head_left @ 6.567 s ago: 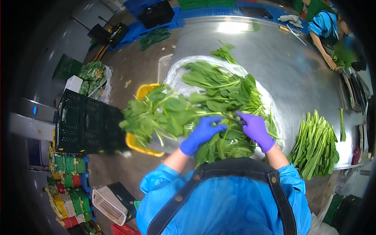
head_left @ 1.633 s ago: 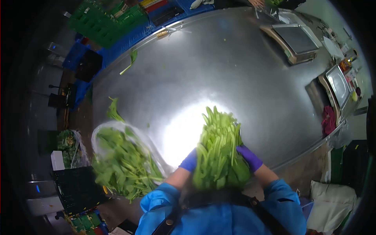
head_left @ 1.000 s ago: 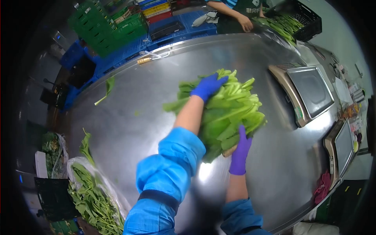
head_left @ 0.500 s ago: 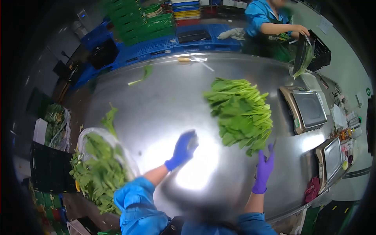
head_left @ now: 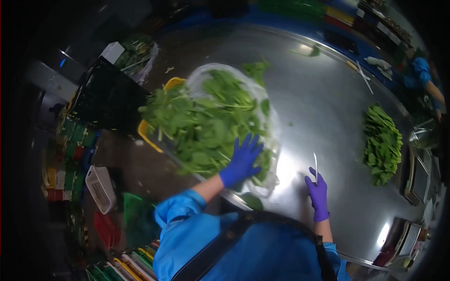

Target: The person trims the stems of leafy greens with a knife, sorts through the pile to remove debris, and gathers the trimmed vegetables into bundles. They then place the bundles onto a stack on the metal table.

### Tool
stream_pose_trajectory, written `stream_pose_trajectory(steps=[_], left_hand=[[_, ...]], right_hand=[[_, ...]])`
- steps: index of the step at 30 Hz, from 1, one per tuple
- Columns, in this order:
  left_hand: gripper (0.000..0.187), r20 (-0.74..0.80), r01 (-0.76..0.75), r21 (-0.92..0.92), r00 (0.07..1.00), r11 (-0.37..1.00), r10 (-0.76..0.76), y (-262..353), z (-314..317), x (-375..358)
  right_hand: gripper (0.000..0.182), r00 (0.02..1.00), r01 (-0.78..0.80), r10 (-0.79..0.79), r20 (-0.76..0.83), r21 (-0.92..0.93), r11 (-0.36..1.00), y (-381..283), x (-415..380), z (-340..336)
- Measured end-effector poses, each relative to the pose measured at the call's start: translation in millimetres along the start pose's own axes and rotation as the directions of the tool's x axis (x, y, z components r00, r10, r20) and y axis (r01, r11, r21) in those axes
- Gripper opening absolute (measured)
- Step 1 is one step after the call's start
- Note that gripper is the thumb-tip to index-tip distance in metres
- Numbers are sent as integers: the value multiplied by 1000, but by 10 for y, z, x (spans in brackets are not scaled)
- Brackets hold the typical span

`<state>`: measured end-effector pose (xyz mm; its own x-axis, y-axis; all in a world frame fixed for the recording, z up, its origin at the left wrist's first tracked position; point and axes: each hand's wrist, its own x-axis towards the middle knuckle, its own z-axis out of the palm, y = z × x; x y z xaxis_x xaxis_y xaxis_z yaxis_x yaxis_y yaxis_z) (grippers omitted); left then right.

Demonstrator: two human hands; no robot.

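Note:
My left hand (head_left: 242,160), in a blue-purple glove, has its fingers spread over the right part of a big heap of leafy greens (head_left: 206,126). The heap lies in a clear plastic bag (head_left: 276,136) at the table's left edge. A thin pale blade (head_left: 315,164) points up from my right hand (head_left: 318,194), whose gloved fingers are closed round its lower end. Farther right, a neat pile of green leafy vegetables (head_left: 382,145) lies on the metal table (head_left: 304,107), away from both hands.
Two scales (head_left: 416,175) (head_left: 404,243) stand along the right edge. A co-worker (head_left: 422,75) is at the upper right. Loose leaves (head_left: 314,50) and a yellow-handled tool (head_left: 351,64) lie near the far edge. A dark crate (head_left: 105,96) and a white basket (head_left: 101,189) are at the left.
The view has turned left, so the bagged greens are nearer the middle and the neat pile is farther right. My left hand has moved from above the bare table to the bagged greens.

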<state>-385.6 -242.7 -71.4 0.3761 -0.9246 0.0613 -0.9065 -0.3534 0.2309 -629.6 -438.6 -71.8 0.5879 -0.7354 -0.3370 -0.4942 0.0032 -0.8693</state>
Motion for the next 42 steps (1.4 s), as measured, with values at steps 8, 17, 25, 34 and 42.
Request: stream_pose_trajectory(steps=[8, 17, 25, 34, 42], left_hand=[[83, 262, 54, -43, 964, 998, -41, -1980, -257, 232], [64, 589, -108, -480, 696, 870, 411, -2331, -568, -593], [23, 137, -51, -293, 986, 955, 95, -3076, -752, 1159], [35, -188, -437, -96, 890, 894, 415, -3173, 451, 1626], [35, 144, -370, -29, 918, 928, 371, -3163, -276, 1287]], right_hand=[[43, 998, 66, -65, -26, 35, 997, -973, 66, 1798], [38, 915, 395, -403, -17, -157, 905, -1465, 1317, 2880], [40, 890, -166, 203, 408, -126, 978, -1478, 1596, 3230], [32, 941, -288, 247, 232, 163, 944, -1529, 1159, 2813], [31, 999, 53, -51, -18, 131, 990, -1399, 1522, 2938]])
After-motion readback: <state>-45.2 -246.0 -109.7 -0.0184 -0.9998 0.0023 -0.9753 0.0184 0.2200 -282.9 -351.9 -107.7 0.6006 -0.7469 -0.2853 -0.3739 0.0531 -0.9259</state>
